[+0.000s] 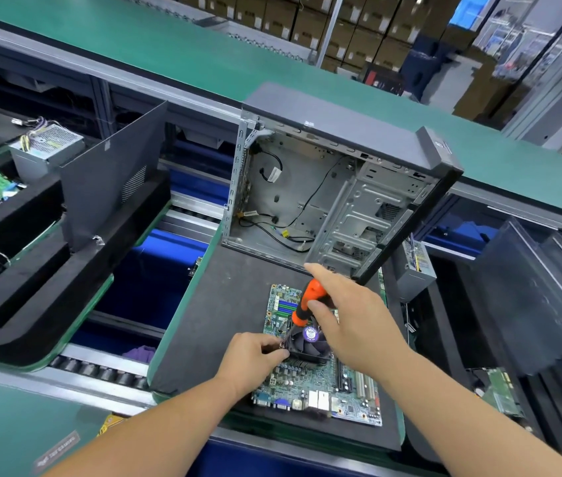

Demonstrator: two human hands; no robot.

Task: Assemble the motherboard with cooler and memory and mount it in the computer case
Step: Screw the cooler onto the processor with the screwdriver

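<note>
Two bare hands work over the motherboard [320,383], which lies flat on a dark mat [224,304] on the tabletop, nearest the person; the cooler [308,344] (a black fan with a purple label at its hub) sits on the board's middle. The right hand [348,318] grips an orange-and-black screwdriver [307,301], its fingers curled round the handle, the forefinger stretched along the top and the thumb pressed on the side; the shaft slants down and to the left, its tip at the cooler's near-left corner. The left hand [255,359] rests at that same corner, fingers curled and pinching the cooler's edge just beside the screwdriver tip; whether they also touch a screw cannot be told. Beyond the board, on the far part of the mat, stands the computer case [334,187], its open side facing the person; inside it are bare metal walls, loose black cables and a drive cage on the right. To the left, across a gap with a roller conveyor [100,370], a dark side panel [111,173] stands upright in a black foam holder; behind it lies a grey power supply [47,146]. A second power supply [413,266] lies right of the case.
</note>
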